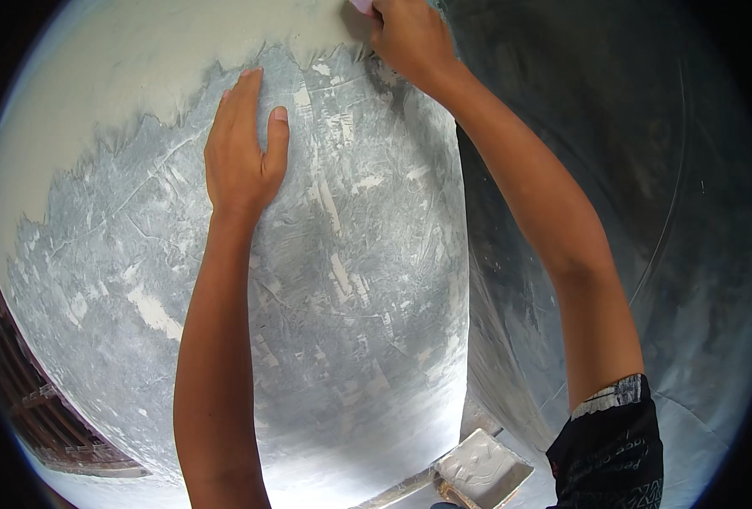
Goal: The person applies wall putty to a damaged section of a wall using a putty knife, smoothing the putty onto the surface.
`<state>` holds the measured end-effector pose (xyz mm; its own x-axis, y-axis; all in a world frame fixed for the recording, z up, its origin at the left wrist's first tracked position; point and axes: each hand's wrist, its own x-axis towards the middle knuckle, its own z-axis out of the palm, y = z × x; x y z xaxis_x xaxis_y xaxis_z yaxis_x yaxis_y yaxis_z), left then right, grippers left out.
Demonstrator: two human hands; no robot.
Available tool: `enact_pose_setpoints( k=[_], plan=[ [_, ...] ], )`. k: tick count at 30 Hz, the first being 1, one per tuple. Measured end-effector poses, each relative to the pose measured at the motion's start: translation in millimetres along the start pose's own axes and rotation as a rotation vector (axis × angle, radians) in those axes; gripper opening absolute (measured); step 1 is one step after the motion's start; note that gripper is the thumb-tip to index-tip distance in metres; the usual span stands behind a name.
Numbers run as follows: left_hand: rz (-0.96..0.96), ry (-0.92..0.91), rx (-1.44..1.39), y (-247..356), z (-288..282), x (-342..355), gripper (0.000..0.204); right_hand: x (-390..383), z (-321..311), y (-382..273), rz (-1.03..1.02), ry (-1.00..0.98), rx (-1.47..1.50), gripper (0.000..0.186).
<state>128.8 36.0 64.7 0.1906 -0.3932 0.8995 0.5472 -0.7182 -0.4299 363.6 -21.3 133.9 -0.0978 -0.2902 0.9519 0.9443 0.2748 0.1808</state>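
My left hand [245,153] lies flat against a curved-looking grey wall [367,195], its fingers stretched upward and thumb apart, holding nothing. The fingertips reach the ragged lower edge of a smooth cream plaster coat [147,68]. Higher up and to the right, my right hand [414,42] is closed on a pale pink thing [362,5] at the wall's right edge. Only a small corner of that thing shows at the picture's top, so its kind cannot be made out.
A box-shaped tray [480,469] of pale wet plaster stands low, by the foot of the wall's right edge. Past that edge is a dark, scuffed surface [647,187]. Brown slatted structure [41,394] shows at the lower left.
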Motion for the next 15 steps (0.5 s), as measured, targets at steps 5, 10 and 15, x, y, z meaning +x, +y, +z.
enact_pose_setpoints(
  k=[5,10,15],
  plan=[
    [-0.02,0.024,-0.013,-12.4,-9.5,-5.9,0.049,-82.0,0.2,-73.8,-0.099,-0.265,0.111,0.015],
    [-0.025,0.052,-0.004,-4.9,-3.1,-2.5,0.052,-15.0,-19.2,-30.6,-0.05,0.003,0.051,0.013],
    [-0.03,0.039,-0.005,-3.9,-0.6,-0.9,0.052,-22.7,5.5,17.1,-0.026,-0.153,-0.127,0.017]
  ],
)
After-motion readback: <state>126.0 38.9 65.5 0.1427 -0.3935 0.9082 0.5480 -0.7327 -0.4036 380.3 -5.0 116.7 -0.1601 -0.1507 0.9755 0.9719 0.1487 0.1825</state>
